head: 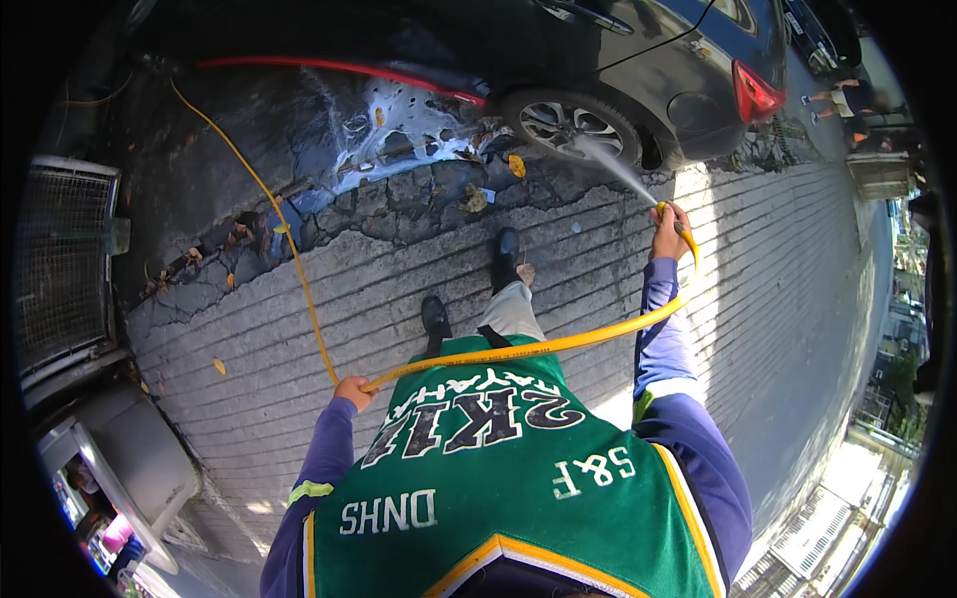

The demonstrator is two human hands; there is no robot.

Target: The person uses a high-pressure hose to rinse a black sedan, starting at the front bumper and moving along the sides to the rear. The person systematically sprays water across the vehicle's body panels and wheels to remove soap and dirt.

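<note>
My right hand (670, 232) grips the end of a yellow hose (598, 331), and a jet of water (617, 166) sprays from it onto the rear wheel (572, 127) of a dark car (658, 60). The hose curves back across my body to my left hand (354, 392), which is closed around it. From there it runs over the ground towards the upper left. The car has a red strip (344, 69) along its lower side and a red tail light (755, 91). White foam (404, 127) lies on the wet ground beside the car.
Grooved concrete (314, 314) lies under my black boots (506, 250), with cracked paving (396, 202) and fallen leaves beside the car. A metal mesh panel (67, 261) stands at the left. A person (848, 97) and another car (811, 34) are at the far upper right.
</note>
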